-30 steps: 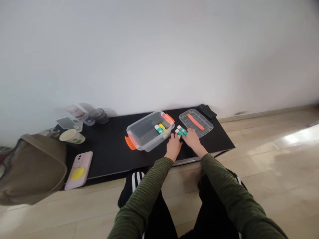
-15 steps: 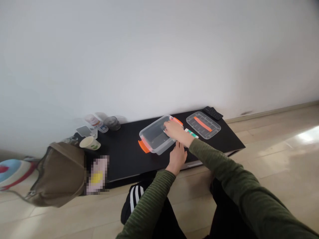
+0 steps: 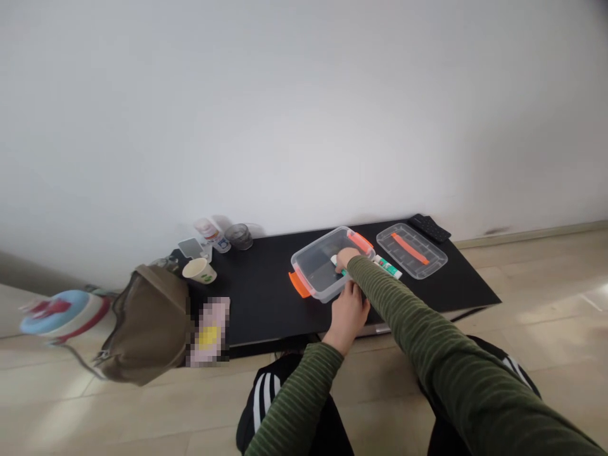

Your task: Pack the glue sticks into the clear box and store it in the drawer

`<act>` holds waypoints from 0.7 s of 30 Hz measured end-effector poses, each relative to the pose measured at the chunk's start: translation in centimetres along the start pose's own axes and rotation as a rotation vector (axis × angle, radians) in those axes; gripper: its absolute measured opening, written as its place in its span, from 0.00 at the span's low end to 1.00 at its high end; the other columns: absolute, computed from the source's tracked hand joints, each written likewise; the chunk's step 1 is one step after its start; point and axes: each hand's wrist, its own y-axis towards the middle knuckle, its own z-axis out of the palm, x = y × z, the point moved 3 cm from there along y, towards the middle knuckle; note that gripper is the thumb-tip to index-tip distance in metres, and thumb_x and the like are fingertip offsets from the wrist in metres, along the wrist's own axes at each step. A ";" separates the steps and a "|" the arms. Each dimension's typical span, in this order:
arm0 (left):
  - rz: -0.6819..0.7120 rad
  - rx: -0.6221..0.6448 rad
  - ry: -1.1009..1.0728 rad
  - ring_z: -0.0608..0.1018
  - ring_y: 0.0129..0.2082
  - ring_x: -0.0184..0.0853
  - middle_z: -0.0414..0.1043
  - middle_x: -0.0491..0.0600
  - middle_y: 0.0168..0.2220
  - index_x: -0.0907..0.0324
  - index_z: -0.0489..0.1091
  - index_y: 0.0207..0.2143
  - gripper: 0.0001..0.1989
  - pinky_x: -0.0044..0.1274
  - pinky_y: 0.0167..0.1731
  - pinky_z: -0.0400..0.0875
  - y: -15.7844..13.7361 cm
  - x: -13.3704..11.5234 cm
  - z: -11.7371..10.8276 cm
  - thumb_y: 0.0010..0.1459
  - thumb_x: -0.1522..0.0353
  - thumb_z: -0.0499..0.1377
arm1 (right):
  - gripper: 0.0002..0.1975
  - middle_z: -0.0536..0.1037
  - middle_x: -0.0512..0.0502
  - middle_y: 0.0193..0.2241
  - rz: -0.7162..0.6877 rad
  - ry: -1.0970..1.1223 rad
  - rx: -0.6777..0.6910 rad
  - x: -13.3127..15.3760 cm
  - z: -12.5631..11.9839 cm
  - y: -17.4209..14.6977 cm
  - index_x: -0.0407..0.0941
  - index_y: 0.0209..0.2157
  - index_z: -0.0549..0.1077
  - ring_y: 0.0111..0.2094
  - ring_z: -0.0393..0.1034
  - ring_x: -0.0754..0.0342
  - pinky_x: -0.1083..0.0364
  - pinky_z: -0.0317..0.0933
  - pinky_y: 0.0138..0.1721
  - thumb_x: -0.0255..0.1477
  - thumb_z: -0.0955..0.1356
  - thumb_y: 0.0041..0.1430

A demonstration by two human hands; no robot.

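"Where's our right hand [image 3: 348, 257]?"
"In our clear rectangular, orange-latched plastic box [image 3: 325, 293], fingers gripping a green-and-white tube [image 3: 334, 260]."
"And our left hand [image 3: 348, 311]?"
"Beside the box; we can't tell its grip."

Colours: box [image 3: 330, 292] clear, colourless; its latches [image 3: 299, 285] bright orange. Lid [image 3: 405, 256] likewise clear, handle [image 3: 410, 247] orange. Tube [image 3: 389, 267] on the table [image 3: 270, 285]: green and white. Tube inside the box [image 3: 334, 259]: white end, green body. Table black. Cup [image 3: 199, 271] off-white, green leaf print. Bottle [image 3: 212, 235] white, with pinkish top and blue marking. Glass [image 3: 239, 237] smoky grey. Bag [image 3: 147, 323] plain brown. Phone [image 3: 218, 316] pixelated: pale pink, yellow patch. Sleeves [image 3: 304, 396] dark green, fine ribbed stripes. Trousers [image 3: 335, 425] black, white side stripes. Wall [image 3: 304, 114] pale grey. Floor [image 3: 522, 272] beige, plank lines.
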 end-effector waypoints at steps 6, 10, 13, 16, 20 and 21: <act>-0.013 -0.057 -0.063 0.72 0.59 0.44 0.65 0.59 0.60 0.60 0.62 0.60 0.22 0.31 0.52 0.72 0.0 1.1 0.0 0.64 0.68 0.55 | 0.19 0.81 0.30 0.37 0.066 -0.177 0.190 0.9 -0.5 0.1 0.36 0.40 0.78 0.44 0.77 0.36 0.44 0.68 0.46 0.26 0.75 0.43; -0.101 -0.068 -0.396 0.75 0.55 0.43 0.65 0.60 0.61 0.60 0.63 0.58 0.20 0.31 0.48 0.74 0.5 1.5 0.5 0.67 0.62 0.50 | 0.29 0.79 0.32 0.45 -0.114 -0.053 -0.168 1.3 -4.0 -3.4 0.39 0.55 0.67 0.45 0.76 0.41 0.51 0.66 0.41 0.33 0.71 0.51; -0.217 0.045 -0.877 0.80 0.41 0.37 0.71 0.60 0.52 0.61 0.64 0.56 0.25 0.28 0.35 0.76 1.5 1.3 1.4 0.70 0.56 0.39 | 0.28 0.79 0.38 0.44 -0.201 0.136 -0.384 -0.5 -5.8 -8.8 0.42 0.55 0.62 0.43 0.75 0.44 0.53 0.64 0.39 0.34 0.68 0.54; -0.282 0.145 -1.199 0.75 0.25 0.31 0.73 0.53 0.35 0.64 0.65 0.52 0.37 0.23 0.23 0.70 2.4 0.5 1.8 0.67 0.47 0.30 | 0.27 0.79 0.43 0.42 -0.219 0.248 -0.391 -3.5 -4.7 -13.8 0.45 0.55 0.60 0.40 0.75 0.47 0.55 0.63 0.37 0.33 0.68 0.53; -0.219 0.120 -1.152 0.68 0.18 0.30 0.66 0.44 0.25 0.61 0.63 0.54 0.43 0.21 0.18 0.62 2.0 -0.5 1.1 0.62 0.40 0.28 | 0.24 0.79 0.42 0.43 -0.109 0.159 -0.264 -7.7 0.1 -17.1 0.46 0.51 0.64 0.43 0.75 0.45 0.54 0.63 0.37 0.30 0.70 0.52; -0.176 0.104 -1.056 0.70 0.19 0.31 0.68 0.45 0.25 0.59 0.63 0.56 0.41 0.21 0.19 0.62 1.7 -0.8 0.8 0.63 0.40 0.31 | 0.24 0.78 0.41 0.44 -0.077 0.122 -0.221 -8.6 1.3 -17.3 0.46 0.51 0.64 0.43 0.75 0.44 0.54 0.63 0.37 0.30 0.70 0.52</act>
